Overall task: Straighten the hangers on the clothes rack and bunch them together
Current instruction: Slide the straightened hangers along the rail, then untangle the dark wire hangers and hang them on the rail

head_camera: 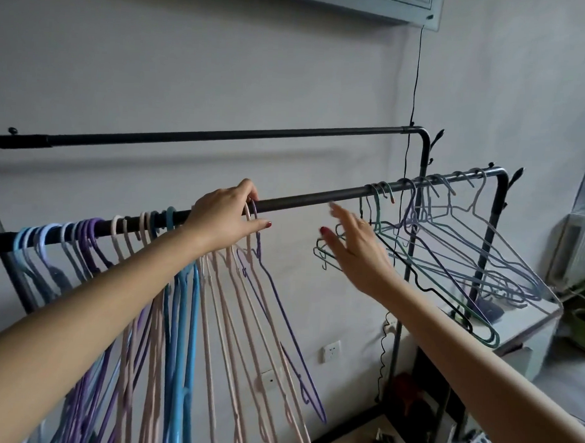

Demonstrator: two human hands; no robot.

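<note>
Head view: the task stood roughly half done. On the front rail (pixel 305 202), the left hangers (pixel 183 283) hung bunched and near parallel. The left hand (pixel 224 224) gripped the rail beside them, fingers curled round the hooks of the last pink and purple hangers. The right hangers (pixel 449 253) were spread apart and skewed, well apart from the bunch; these were left to straighten and slide over. The right hand (pixel 353 250) was open, fingers spread, reaching toward them. No containers were distinguishable.
</note>
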